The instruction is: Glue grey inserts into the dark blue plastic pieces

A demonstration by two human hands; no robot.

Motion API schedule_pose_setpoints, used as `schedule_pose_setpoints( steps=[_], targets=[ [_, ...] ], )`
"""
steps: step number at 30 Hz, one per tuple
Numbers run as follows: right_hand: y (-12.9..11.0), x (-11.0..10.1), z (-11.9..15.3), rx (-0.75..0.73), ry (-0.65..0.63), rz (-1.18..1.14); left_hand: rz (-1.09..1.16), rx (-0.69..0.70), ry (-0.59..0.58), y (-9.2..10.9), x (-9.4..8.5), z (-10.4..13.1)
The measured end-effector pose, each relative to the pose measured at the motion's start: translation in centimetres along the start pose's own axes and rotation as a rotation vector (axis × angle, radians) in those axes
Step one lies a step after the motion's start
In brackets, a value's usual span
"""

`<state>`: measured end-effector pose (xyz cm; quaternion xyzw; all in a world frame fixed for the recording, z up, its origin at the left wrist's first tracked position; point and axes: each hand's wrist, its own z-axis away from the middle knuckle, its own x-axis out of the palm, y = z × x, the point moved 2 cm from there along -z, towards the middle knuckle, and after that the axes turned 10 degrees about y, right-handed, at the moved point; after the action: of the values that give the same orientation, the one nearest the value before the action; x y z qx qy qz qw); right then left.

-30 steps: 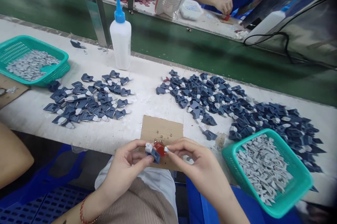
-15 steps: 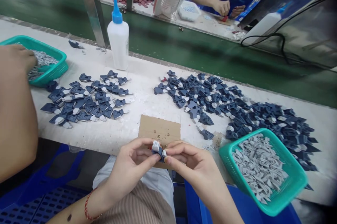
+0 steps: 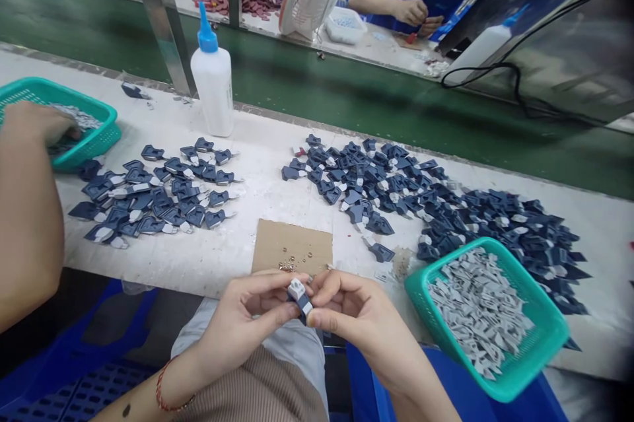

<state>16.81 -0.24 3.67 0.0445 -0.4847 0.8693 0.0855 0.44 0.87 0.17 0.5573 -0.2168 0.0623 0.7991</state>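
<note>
Evidently for steadiness, L hand [image 3: 260,306] and R hand [image 3: 349,303] both pinch one navy-and-grey plastic pc. [image 3: 300,296], fingers close together at the near side of the cardboard pad [image 3: 292,240], w/ the green basket [image 3: 428,316] of grey pcs. [image 3: 483,313] off to the R, prob. for quick reach.

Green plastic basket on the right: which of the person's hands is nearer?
Right. The right hand is left of that green plastic basket, not touching it; the left hand is farther left, past the right hand.
</note>
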Motion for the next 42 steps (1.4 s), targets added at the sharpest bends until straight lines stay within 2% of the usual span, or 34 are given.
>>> schedule_pose_setpoints(
  steps=[5, 10, 14, 16, 17, 21, 22, 24, 26, 30, 35, 40, 42],
  targets=[
    [1.1, 0.2, 0.1, -0.009, 0.064, -0.121, 0.034, -0.052, -0.046, -0.1, 0.2, 0.2],
    [2.0, 1.1, 0.9, -0.214, 0.251, -0.016, 0.1, -0.086, 0.019, -0.2, 1.0, -0.1],
    [2.1, 0.7, 1.8, -0.279, 0.213, 0.069, 0.131, -0.133, 0.039, 0.0, 1.3, -0.7],
    [1.9, -1.1, 2.3, -0.308, 0.288, 0.133, 0.059, -0.13, 0.051, 0.1, 0.8, -0.9],
    [1.7, -2.6, 2.5, -0.328, 0.387, 0.184, 0.01, -0.114, 0.075, 0.2, 0.4, -1.0],
    [0.5, -10.0, 3.2, -0.388, 0.965, 0.465, -0.182, -0.022, 0.244, 0.8, -2.2, -1.8],
    [0.2, -11.7, 3.1, -0.346, 1.043, 0.569, -0.222, 0.012, 0.295, 1.0, -2.9, -2.1],
    [-0.2, -14.4, 2.5, -0.238, 1.02, 0.711, -0.304, 0.075, 0.386, 1.3, -4.2, -2.7],
    [-0.5, -15.9, 1.9, -0.184, 0.949, 0.79, -0.402, 0.129, 0.454, 1.6, -5.5, -3.3],
    [-0.8, -16.5, 1.2, -0.191, 0.89, 0.879, -0.789, 0.298, 0.508, 2.2, -7.5, -4.2],
    [-0.6, -16.5, 1.2, -0.234, 0.882, 0.923, -1.214, 0.484, 0.416, 2.8, -7.8, -4.4],
    [-0.5, -17.0, 1.4, -0.208, 0.896, 0.856, -1.391, 0.531, 0.282, 2.9, -7.3, -4.4],
    [-0.5, -17.2, 1.5, -0.214, 0.891, 0.811, -1.441, 0.542, 0.305, 3.3, -6.9, -4.3]
  ],
)
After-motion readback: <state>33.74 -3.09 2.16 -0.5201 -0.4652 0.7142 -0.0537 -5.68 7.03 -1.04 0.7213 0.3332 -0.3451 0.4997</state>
